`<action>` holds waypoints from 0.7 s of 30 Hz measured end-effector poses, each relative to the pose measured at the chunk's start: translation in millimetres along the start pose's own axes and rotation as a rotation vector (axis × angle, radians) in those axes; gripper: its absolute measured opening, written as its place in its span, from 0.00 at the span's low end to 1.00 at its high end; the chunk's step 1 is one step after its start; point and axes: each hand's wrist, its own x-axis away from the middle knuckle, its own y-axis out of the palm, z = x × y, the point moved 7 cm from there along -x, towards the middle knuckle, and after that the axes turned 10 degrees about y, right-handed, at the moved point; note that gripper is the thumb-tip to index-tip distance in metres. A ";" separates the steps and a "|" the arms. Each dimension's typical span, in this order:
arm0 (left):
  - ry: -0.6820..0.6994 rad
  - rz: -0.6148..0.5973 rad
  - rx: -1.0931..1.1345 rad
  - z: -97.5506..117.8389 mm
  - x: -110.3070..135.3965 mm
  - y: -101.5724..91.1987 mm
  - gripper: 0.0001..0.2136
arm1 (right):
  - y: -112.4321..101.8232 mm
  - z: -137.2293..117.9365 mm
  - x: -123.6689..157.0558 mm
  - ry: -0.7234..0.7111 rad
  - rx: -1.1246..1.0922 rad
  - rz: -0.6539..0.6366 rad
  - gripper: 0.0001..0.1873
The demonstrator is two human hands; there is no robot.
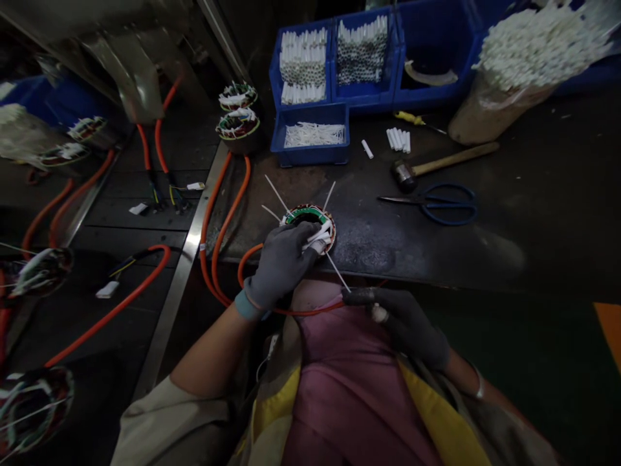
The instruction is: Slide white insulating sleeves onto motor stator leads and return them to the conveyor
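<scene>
Wound ring (310,210), one: lying near the front edge of the table (359,226), opening turned upward, bore axis roughly upright; round, with green lining and white sleeves grouped at its 4 o'clock side. Thin white strands point from it toward 11, 10 and 1 o'clock; a further white strand (338,272) runs straight out toward 5 o'clock.

Left hand (284,259), grey glove: grip closed over the ring from 8 o'clock, thumb and fingers about the white sleeves.

Right hand (407,323), dark glove: at 5 o'clock, fingertips drawn together at the strand's end, apparently pinching it.

Orange cable (246,262): at 8 o'clock, passing behind the left wrist.

Table: dark, worn, with a dull sheen. At 12 o'clock, small blue tray (310,155) of short white strands; beyond it, blue bins (395,97), two holding stacked white tubes. Between 2 and 3 o'clock, blue-handled scissors (446,206), tips toward 9. At 2 o'clock, mallet (449,159), handle toward 2; beyond it, bag of white tubes (521,71). At 11 o'clock, two further wound rings (239,123).

Room: dim; dark slatted surface (130,243) with orange cables from 8 to 10 o'clock; green floor (524,349) toward 4.
</scene>
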 end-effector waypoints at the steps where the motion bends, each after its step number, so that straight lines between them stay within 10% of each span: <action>1: 0.003 0.003 0.005 0.7 -0.3 -0.3 0.15 | 0.1 -0.3 1.0 -0.001 -0.002 -0.005 0.16; 9: 0.003 -0.009 -0.001 3.3 -0.9 -0.8 0.15 | 1.1 -2.9 -3.6 -0.028 0.056 0.036 0.16; 21: -0.030 -0.015 -0.013 4.0 1.6 0.2 0.16 | 8.4 -3.6 -75.5 -0.213 0.258 0.452 0.11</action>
